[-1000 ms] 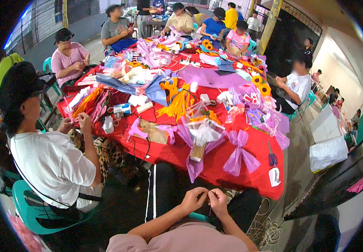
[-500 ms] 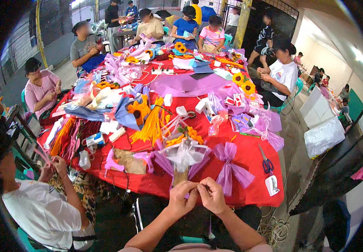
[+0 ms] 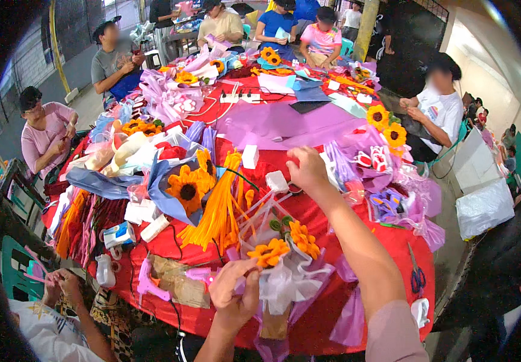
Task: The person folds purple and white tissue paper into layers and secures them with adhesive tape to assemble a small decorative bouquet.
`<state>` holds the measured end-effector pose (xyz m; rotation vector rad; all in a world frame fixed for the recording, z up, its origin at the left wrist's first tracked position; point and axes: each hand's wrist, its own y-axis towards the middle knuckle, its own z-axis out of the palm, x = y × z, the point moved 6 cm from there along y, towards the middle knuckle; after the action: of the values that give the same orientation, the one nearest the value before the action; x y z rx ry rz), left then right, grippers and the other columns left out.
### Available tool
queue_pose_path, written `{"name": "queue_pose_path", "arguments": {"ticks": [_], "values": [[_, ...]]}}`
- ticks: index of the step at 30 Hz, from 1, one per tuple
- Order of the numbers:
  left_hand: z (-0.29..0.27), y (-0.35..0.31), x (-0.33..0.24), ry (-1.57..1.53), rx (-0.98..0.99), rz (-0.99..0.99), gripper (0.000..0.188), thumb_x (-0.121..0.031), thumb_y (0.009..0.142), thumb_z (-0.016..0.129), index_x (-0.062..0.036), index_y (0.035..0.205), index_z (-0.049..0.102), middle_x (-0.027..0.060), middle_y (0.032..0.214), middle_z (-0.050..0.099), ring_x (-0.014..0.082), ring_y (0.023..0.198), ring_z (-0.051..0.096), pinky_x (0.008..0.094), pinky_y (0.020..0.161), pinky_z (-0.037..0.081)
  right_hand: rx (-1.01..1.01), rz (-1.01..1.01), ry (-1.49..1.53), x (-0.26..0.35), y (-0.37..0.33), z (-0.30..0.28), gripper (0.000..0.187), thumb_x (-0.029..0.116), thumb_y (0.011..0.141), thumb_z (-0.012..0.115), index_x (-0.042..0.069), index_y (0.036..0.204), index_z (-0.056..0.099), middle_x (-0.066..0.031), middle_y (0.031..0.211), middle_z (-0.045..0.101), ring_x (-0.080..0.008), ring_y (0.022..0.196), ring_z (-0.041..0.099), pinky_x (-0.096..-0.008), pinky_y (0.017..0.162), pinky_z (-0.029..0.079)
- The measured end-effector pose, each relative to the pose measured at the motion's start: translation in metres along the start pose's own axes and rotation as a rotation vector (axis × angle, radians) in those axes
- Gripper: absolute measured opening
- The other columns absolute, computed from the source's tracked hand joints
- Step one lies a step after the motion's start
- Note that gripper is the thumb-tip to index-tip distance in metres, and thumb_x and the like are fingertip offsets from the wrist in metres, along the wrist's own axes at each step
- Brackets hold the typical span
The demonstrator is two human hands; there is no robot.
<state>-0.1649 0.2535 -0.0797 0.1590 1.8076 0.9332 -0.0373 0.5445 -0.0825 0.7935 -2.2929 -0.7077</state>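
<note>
Orange-flowered bouquet (image 3: 284, 286) is lying at the near side of the red-covered desk (image 3: 391, 256), between the person's forearms, with its two orange flowers (image 3: 285, 246) pointing away from the person. Much of it is looking assembled: white mesh is gathering below the blooms, purple wrapping is spreading out at both sides, and green curled pieces (image 3: 280, 224) are showing behind the flowers. Whether every part is fixed in place, the view is not telling. The left hand (image 3: 236, 292) is hovering at the left flower, thumb and index finger bending toward each other; whether these fingers are touching a petal or pinching something small, one cannot tell. The right hand (image 3: 307, 171) is hanging over the middle of the desk with its fingers curling, just beside a small white block (image 3: 277, 181), and its grip is likewise hidden. Judging by how things are lying, the bouquet is nearing a finished look, and any remaining work is probably in small touches to its flowers or mesh. Around it, plenty is waiting unassembled: a bundle of yellow-orange strips (image 3: 223, 202) is sprawling loose and a purple sheet (image 3: 284, 123) is lying flat, while a pink glue gun (image 3: 150, 283) and scissors (image 3: 416, 277) are resting apart from both hands.
</note>
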Motion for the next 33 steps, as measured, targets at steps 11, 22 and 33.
{"name": "queue_pose_path", "arguments": {"ticks": [11,22,33], "values": [[0.002,0.007,0.038,0.044,0.064,-0.022,0.021,0.01,0.075,0.066,0.0023,0.094,0.066,0.0129,0.075,0.068,0.0244,0.066,0.067,0.031,0.061,0.053,0.3,-0.116,-0.4,-0.101,0.001,0.127,0.016,0.016,0.082,0.055,0.007,0.077,0.067,-0.0125,0.086,0.066,-0.032,0.091,0.062,-0.0478,0.086,0.041],[-0.004,0.009,0.027,0.069,0.113,-0.051,0.014,0.005,0.077,0.066,0.0,0.091,0.066,0.01,0.072,0.066,0.0233,0.062,0.064,0.031,0.054,0.051,-0.084,0.125,-0.152,-0.137,0.065,0.146,0.018,0.007,0.079,0.053,-0.003,0.085,0.067,-0.0256,0.083,0.064,-0.0425,0.083,0.061,-0.0487,0.078,0.05],[0.001,0.019,0.045,-0.088,0.227,-0.078,0.013,0.005,0.083,0.065,0.0024,0.095,0.065,0.0113,0.073,0.065,0.022,0.063,0.063,0.0277,0.054,0.049,0.397,0.108,-0.399,-0.182,0.07,0.213,0.047,0.013,0.079,0.049,0.002,0.124,0.058,-0.0199,0.129,0.053,-0.0371,0.124,0.045,-0.0456,0.105,0.034]]}}
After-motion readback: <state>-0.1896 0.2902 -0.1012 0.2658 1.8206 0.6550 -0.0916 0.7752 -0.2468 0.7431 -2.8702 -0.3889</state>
